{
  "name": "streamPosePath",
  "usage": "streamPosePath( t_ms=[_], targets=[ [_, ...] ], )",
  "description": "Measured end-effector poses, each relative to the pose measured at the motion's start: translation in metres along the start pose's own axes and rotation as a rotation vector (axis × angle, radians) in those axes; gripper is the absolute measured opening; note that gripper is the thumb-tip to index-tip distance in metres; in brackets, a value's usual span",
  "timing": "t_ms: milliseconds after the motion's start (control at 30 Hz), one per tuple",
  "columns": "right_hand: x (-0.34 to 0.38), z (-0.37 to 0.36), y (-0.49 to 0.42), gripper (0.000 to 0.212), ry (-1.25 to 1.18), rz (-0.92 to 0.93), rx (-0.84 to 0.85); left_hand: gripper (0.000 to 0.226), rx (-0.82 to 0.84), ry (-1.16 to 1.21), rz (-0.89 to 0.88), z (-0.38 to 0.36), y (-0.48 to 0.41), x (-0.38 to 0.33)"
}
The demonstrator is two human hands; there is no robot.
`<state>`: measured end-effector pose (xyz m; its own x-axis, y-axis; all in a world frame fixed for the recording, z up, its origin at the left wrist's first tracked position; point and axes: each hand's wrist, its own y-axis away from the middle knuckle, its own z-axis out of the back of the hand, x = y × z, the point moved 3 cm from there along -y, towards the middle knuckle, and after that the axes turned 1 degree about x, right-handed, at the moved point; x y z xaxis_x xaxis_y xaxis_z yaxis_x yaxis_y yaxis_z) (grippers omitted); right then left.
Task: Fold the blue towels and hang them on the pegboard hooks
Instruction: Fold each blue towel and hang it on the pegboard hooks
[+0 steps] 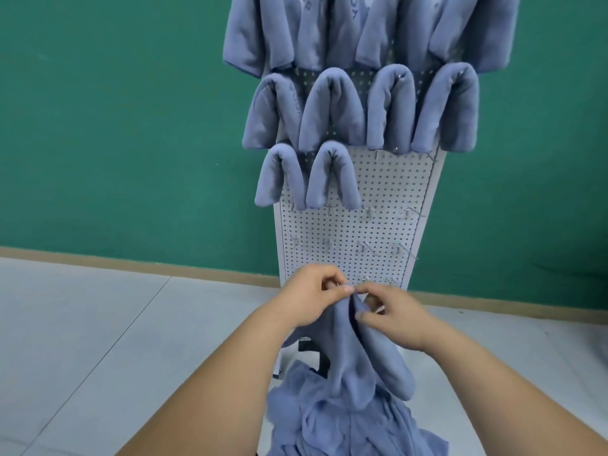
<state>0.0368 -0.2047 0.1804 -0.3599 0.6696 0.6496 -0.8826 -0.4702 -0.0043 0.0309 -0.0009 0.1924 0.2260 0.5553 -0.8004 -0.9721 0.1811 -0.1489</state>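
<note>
A white pegboard (371,192) stands upright against the green wall. Several folded blue towels hang over its hooks in rows; the lowest row holds two hung towels (309,176) on its left side. Bare metal hooks (370,212) stick out below and to the right of them. My left hand (312,296) and my right hand (391,312) pinch the top edge of one blue towel (358,350), which droops in front of the board's lower part. Its lower end reaches a loose pile of blue towels (345,419) below my hands.
The pegboard stands on a pale tiled floor (98,324) with a brown skirting strip (131,264) along the green wall (115,126). A dark stand part (309,348) shows behind the held towel at the board's foot.
</note>
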Motion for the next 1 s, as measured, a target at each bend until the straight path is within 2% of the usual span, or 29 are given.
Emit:
streamPosePath(
  t_ms=[67, 233, 333, 500, 833, 1000],
  targets=[
    [-0.006, -0.005, -0.008, 0.026, 0.092, 0.018, 0.001, 0.013, 0.043, -0.034, -0.004, -0.011, -0.007, 0.004],
    [-0.023, 0.013, -0.016, 0.021, -0.026, 0.000, -0.086, 0.018, 0.099, -0.116, 0.045, -0.012, -0.021, 0.020],
    [-0.042, 0.025, -0.015, 0.029, -0.034, -0.036, -0.103, 0.018, 0.176, -0.175, 0.080, -0.006, -0.030, 0.033],
    [-0.076, 0.043, -0.016, 0.033, -0.034, -0.105, -0.131, 0.007, 0.210, -0.242, 0.103, 0.006, -0.040, 0.045],
    [-0.118, 0.064, -0.017, 0.037, -0.016, -0.241, -0.235, 0.013, 0.184, -0.438, 0.235, 0.029, -0.051, 0.078],
    [-0.136, 0.077, -0.010, 0.026, -0.018, -0.293, -0.306, 0.018, 0.095, -0.438, 0.235, 0.045, -0.050, 0.088]
  ],
)
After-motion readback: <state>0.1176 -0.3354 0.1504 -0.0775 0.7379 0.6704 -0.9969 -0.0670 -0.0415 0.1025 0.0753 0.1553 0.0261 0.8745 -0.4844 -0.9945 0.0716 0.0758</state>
